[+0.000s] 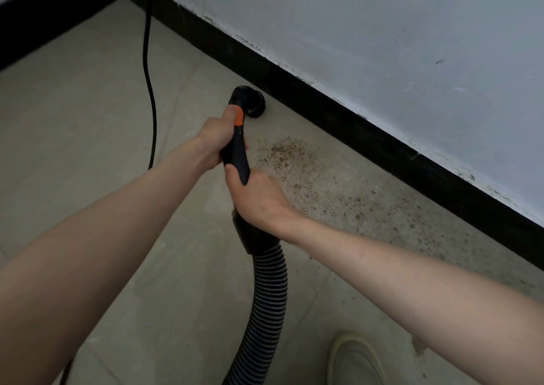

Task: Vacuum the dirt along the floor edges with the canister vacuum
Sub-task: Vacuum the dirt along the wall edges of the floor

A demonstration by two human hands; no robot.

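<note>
A black power cord (148,69) hangs at the left; beside it my left hand (216,140) wraps the upper wand handle (235,152), thumb at its orange collar, and my right hand (256,196) grips the same handle lower, above the ribbed hose (270,290). The round brush nozzle (250,102) sits on the tile just beside the black baseboard (368,137), and the dirt (291,160) lies right of the wand, nearer my right hand, strung along the baseboard (the wand points away from me). The canister is out of view, the nozzle mouth is hidden, and the dirt runs past the frame edge.
</note>
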